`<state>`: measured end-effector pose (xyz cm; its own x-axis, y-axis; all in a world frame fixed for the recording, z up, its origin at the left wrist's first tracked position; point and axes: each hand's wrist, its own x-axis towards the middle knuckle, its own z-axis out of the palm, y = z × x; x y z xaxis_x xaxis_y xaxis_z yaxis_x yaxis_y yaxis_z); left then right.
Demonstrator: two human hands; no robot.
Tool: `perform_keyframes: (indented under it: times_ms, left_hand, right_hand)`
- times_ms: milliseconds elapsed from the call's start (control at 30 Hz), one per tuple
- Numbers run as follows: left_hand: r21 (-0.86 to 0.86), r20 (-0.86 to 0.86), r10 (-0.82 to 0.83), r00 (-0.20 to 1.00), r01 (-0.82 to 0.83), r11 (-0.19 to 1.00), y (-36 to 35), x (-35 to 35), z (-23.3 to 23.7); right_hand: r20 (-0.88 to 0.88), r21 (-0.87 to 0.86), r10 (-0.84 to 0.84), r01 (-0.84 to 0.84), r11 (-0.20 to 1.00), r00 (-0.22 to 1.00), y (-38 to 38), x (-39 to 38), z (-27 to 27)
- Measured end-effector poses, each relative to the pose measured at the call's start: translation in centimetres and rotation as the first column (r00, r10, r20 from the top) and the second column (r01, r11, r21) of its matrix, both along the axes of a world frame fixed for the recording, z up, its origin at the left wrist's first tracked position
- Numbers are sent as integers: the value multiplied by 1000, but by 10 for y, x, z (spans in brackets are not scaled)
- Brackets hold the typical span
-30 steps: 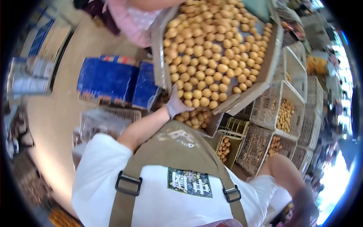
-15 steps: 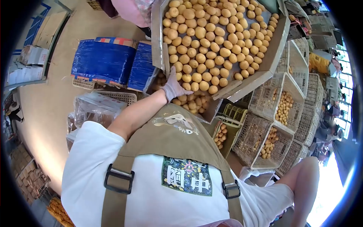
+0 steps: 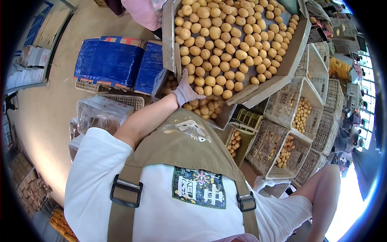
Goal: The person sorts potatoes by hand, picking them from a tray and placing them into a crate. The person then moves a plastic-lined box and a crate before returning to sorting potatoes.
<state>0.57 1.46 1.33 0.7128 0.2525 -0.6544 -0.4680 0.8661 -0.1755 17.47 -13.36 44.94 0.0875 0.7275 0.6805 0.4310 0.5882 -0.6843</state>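
A raised tray with cardboard-like walls [image 3: 278, 82] holds many round yellow-brown fruits or potatoes [image 3: 225, 48]. My left hand [image 3: 185, 91], in a pale glove, rests at the tray's near left corner, fingers and thumb spread beside the nearest round items. No item shows in its grip. Below it, a box with more of the same items [image 3: 205, 108] stands against my apron [image 3: 181, 141]. My right arm [image 3: 324, 193] hangs out at the right side, bent down; its hand is hidden beyond the lower edge.
White plastic crates [image 3: 278, 151] with more round items stand stacked at the right. A green crate [image 3: 248, 121] is beside the tray. Blue-wrapped stacks [image 3: 109, 64] and a plastic-covered box [image 3: 102, 115] are at the left. Another person's pink sleeve [image 3: 141, 12] shows at the top.
The view has shifted slightly. The pink-sleeved person's arm has come lower beside the tray. My left hand stays at the tray corner.
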Motion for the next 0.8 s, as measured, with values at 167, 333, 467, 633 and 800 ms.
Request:
perform_keyframes:
  times_ms: [167, 333, 467, 633, 800]
  left_hand:
    - [28, -6, -4, 1000, 4, 1000, 0, -1, 4]
    - [43, -35, -13, 999, 14, 999, -1, 0, 2]
    - [57, -32, -12, 999, 13, 998, 0, 0, 5]
    - [72, -23, 8, 1000, -6, 997, -2, -1, -1]
    - [58, -14, 28, 1000, -27, 998, -2, -1, 6]
  right_hand:
    - [-3, -9, 7, -7, 1000, 1000, 4, -1, -2]
    - [-1, -23, 18, -18, 1000, 1000, 8, -1, -3]
    - [-4, -31, 19, -19, 999, 1000, 13, -2, -4]
    - [-51, -104, -97, 92, 990, 994, 28, -8, -29]
    - [54, -627, -430, 366, 687, 901, 65, -11, -157]
